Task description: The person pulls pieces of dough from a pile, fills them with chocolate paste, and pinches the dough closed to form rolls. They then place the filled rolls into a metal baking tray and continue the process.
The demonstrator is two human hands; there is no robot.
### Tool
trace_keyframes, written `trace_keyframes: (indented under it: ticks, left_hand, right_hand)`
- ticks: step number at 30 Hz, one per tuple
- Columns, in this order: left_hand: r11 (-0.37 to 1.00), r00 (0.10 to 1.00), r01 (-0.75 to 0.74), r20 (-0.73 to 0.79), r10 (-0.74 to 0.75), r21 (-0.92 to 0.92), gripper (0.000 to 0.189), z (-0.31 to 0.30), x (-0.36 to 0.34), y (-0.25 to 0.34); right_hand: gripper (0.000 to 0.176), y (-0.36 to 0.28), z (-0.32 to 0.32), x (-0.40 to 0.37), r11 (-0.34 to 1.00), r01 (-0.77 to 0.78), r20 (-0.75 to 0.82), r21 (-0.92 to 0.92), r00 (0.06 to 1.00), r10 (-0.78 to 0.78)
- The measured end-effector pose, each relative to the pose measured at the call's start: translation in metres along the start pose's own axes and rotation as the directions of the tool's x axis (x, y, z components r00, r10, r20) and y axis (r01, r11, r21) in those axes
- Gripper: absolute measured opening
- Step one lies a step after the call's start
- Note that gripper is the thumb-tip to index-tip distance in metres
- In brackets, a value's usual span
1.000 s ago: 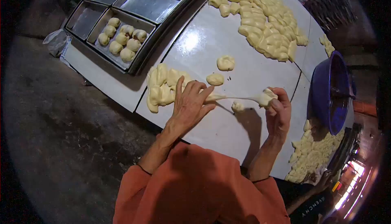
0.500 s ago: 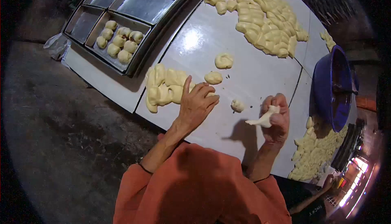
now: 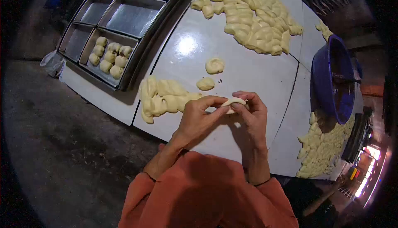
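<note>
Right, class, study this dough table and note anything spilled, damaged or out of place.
Nothing stands out. The left hand and right hand pinch one dough piece; shaped rolls sit inside their tray.

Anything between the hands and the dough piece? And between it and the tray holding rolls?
Nothing visible at the hands: the left hand and right hand both pinch the dough piece directly. Toward the tray with rolls, a dough pile lies on the table in that line.

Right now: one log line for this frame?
left hand: pinches dough piece | right hand: pinches dough piece | dough pile: beside left hand | bowl: right of hands
</note>
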State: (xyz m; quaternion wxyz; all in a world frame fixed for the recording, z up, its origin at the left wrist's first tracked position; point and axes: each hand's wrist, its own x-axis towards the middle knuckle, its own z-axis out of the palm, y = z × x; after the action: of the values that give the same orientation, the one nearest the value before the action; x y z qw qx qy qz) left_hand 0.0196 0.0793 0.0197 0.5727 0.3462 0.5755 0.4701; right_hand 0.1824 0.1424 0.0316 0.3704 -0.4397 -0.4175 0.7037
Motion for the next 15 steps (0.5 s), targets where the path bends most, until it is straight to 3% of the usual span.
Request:
trace_keyframes:
  ticks: [2, 5, 6, 8, 9, 12, 15]
  left_hand:
    - [0.999, 0.998, 0.048, 0.038, -0.048, 0.015, 0.041, -0.001, 0.003, -0.002]
    - [0.984, 0.974, -0.157, -0.149, 0.169, 0.088, 0.06, 0.019, 0.005, 0.002]
    - [0.904, 0.913, -0.349, -0.125, 0.387, 0.247, 0.074, 0.02, 0.015, -0.001]
    - [0.787, 0.789, -0.563, -0.121, 0.603, 0.251, 0.073, 0.031, 0.025, -0.002]
    - [0.71, 0.707, -0.658, -0.119, 0.697, 0.251, 0.074, 0.039, 0.028, 0.004]
    - [0.631, 0.621, -0.759, -0.111, 0.776, 0.16, 0.073, 0.063, 0.042, -0.001]
    - [0.562, 0.533, -0.815, -0.196, 0.823, 0.142, 0.079, 0.084, 0.058, -0.013]
  right_hand:
    - [0.017, 0.0, 0.0, 0.001, 0.999, 0.041, -0.039, -0.032, 0.998, -0.042]
    - [0.022, -0.005, -0.006, 0.003, 0.998, 0.06, -0.016, 0.012, 0.998, -0.06]
    - [0.023, -0.007, -0.007, 0.003, 0.998, 0.055, -0.004, 0.026, 0.998, -0.055]
    - [0.029, -0.012, -0.005, 0.003, 0.999, 0.009, -0.004, 0.053, 1.0, -0.008]
    - [0.029, -0.013, -0.002, 0.001, 0.987, -0.005, 0.047, 0.16, 0.999, -0.003]
    - [0.028, -0.017, -0.001, -0.003, 0.884, -0.052, 0.171, 0.465, 0.985, -0.033]
    - [0.027, -0.036, -0.002, 0.001, 0.837, -0.094, 0.11, 0.539, 0.993, 0.041]
